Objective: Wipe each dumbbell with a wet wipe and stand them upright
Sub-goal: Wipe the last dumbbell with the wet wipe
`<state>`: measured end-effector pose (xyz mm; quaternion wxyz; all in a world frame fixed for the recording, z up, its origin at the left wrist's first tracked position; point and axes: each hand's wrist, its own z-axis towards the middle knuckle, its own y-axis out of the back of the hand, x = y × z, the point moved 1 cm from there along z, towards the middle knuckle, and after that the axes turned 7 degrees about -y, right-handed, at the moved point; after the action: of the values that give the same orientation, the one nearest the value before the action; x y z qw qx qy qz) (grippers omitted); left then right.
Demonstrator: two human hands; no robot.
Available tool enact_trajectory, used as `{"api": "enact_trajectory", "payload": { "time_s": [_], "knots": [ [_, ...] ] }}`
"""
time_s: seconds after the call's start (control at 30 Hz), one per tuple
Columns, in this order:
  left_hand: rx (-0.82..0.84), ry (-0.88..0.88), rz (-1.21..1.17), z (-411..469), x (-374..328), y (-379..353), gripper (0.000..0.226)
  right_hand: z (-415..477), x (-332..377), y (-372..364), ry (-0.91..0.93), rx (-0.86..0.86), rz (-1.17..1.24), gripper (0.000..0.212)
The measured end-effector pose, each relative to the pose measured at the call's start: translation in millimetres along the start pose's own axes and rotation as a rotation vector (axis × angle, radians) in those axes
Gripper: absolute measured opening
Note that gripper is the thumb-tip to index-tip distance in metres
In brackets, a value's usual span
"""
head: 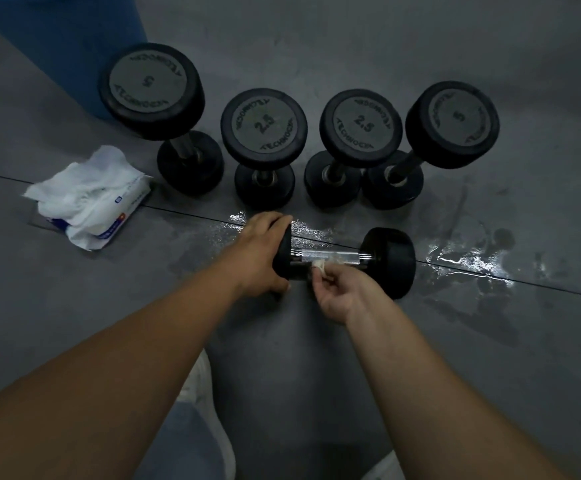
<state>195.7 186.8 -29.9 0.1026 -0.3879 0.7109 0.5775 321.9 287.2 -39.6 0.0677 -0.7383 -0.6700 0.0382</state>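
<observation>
Black dumbbell [390, 261] lying sideways, white wipe [318, 266] on handle; four upright dumbbells [264, 124] behind.

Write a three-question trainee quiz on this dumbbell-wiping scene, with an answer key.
1. True or false: the near dumbbell, gripped by the left hand, stands upright.
2. How many upright dumbbells form the row behind it? A three, B four, C five.
3. Fill in: the right hand holds the wet wipe at the near dumbbell's ____.
Key: 1 false, it lies on its side; 2 B; 3 handle.
</observation>
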Motion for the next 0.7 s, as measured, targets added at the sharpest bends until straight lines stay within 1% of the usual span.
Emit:
{"api": "enact_trajectory", "payload": {
  "time_s": [0.1, 0.23, 0.27, 0.33, 0.37, 0.4, 0.43, 0.47, 0.5, 0.53, 0.57, 0.63, 0.67, 0.7],
  "knots": [
    [-0.007, -0.014, -0.007, 0.9, 1.6, 0.3, 0.122, -3.7, -10.6, 9.5, 0.014, 0.024, 0.073, 0.014],
    [-0.01, -0.003, 0.024, -3.6, -0.4, -2.7, 0.123, 7.7, -10.0, -2.9, 0.015, -0.027, 0.035, 0.015],
    [-0.011, 0.001, 0.027, -3.4, -0.5, -3.1, 0.123, 6.0, -8.7, -5.7, 0.027, -0.053, 0.014, 0.018],
    [-0.011, 0.005, 0.036, -2.0, 0.4, -3.8, 0.122, -7.0, -10.5, -5.2, 0.074, -0.035, -0.064, 0.021],
    [-0.013, 0.005, 0.037, -2.0, 0.5, -4.5, 0.122, -14.7, -11.9, -1.8, 0.164, -0.018, -0.142, 0.017],
    [-0.023, 0.004, 0.036, -2.5, 0.6, -4.6, 0.122, -18.6, -10.7, 3.3, 0.348, -0.053, -0.3, 0.012],
    [-0.032, 0.003, 0.033, -3.7, 0.7, -5.5, 0.121, -20.1, -9.2, 6.9, 0.634, -0.145, -0.556, 0.011],
    [-0.036, 0.0, 0.031, -5.5, 0.3, -6.8, 0.121, -19.1, -7.1, 8.6, 0.952, -0.279, -0.85, 0.012],
    [-0.037, -0.007, 0.035, -7.2, 0.2, -8.4, 0.121, -16.4, -6.2, 9.9, 1.178, -0.366, -1.098, 0.014],
    [-0.04, -0.014, 0.044, -8.6, 0.6, -10.0, 0.121, -14.2, -6.9, 9.4, 1.265, -0.381, -1.272, 0.017],
    [-0.043, -0.018, 0.051, -9.4, 1.0, -11.1, 0.122, -9.6, -8.9, 10.6, 1.251, -0.346, -1.422, 0.017],
    [-0.041, -0.017, 0.046, -8.9, 2.5, -11.2, 0.122, 0.4, -23.6, 20.1, 1.115, -0.285, -1.808, 0.013],
    [-0.044, -0.017, 0.04, -7.9, 3.6, -11.0, 0.122, 2.0, -30.2, 27.3, 1.083, -0.245, -1.929, 0.012],
    [-0.045, -0.02, 0.033, -7.0, 4.4, -11.2, 0.122, -1.1, -32.4, 32.5, 1.093, -0.202, -1.902, 0.012]
  ]
}}
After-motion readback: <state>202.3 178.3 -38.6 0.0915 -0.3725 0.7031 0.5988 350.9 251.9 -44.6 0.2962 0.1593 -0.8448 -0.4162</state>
